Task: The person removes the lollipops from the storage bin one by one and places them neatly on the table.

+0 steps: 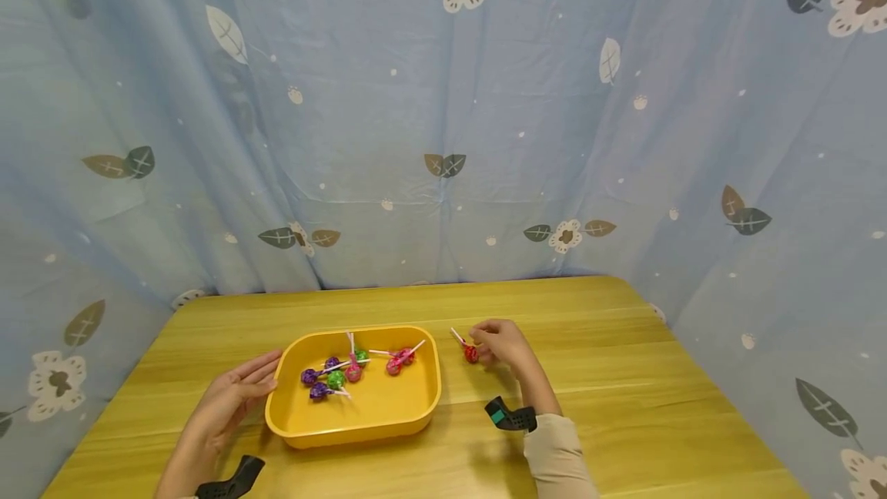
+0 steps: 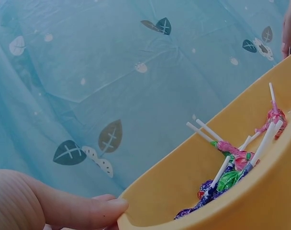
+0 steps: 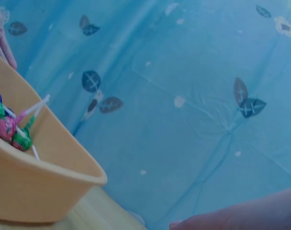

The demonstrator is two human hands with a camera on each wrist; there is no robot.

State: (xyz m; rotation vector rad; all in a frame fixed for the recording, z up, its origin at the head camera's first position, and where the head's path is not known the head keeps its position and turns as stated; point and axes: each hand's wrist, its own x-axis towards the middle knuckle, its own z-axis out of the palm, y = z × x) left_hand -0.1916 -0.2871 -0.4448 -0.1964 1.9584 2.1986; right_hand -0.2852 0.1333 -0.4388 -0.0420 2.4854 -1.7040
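Observation:
My left hand (image 1: 232, 399) rests at the left wall of a yellow plastic tray (image 1: 360, 431), its fingers fairly straight along the outside. In the left wrist view the thumb (image 2: 95, 211) touches the tray's rim. To the right of the tray, my right hand (image 1: 504, 341) pinches a red-wrapped lollipop (image 1: 472, 354) close over the table; its white stick points up and left. Inside the tray lie purple lollipops (image 1: 318, 391), green lollipops (image 1: 336, 380) and pink lollipops (image 1: 394, 366). The right wrist view shows only a finger of the right hand, with the red lollipop out of sight.
The tray stands on a yellow wood-grain table (image 1: 624, 406), left of its middle. Behind the table hangs a blue curtain (image 1: 374, 114) with leaf and flower prints, which also lines both sides. Black straps (image 1: 511, 415) sit on both wrists.

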